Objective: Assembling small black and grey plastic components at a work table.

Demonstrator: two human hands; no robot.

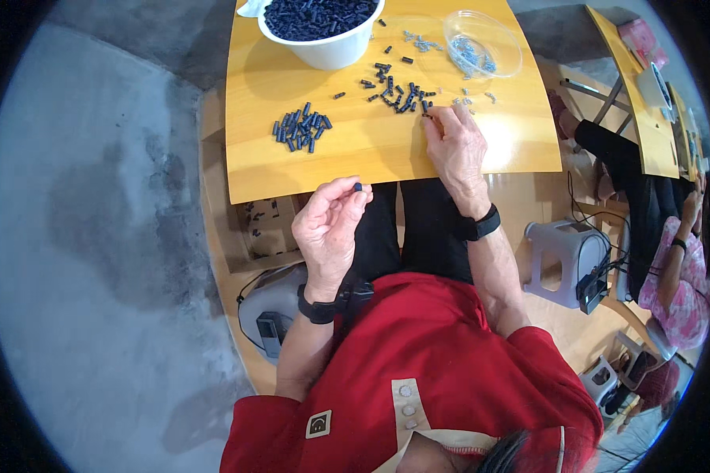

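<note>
Just off the table's front edge, my left hand (pixel 327 229) is closed in a pinch on a small dark blue cylinder (pixel 358 187), its end showing between thumb and fingers. My right hand (pixel 456 148) is over the table with fingers pressed together; a small dark piece (pixel 427 117) shows at its fingertips. Beside those fingertips is a loose scatter of dark cylinders (pixel 409 98). Farther left is a denser pile of dark cylinders (pixel 300 128). A clear round plastic tub (pixel 516 61) with small clear or silvery parts (pixel 472 55) stands beyond my right hand.
At the back of the yellow wooden table (pixel 355 162) stands a white bucket (pixel 335 52) full of dark pieces. Under the table is an open box (pixel 254 229). Grey plastic stools (pixel 564 256) with cables are at right, near another person (pixel 674 284) at a second table (pixel 647 118).
</note>
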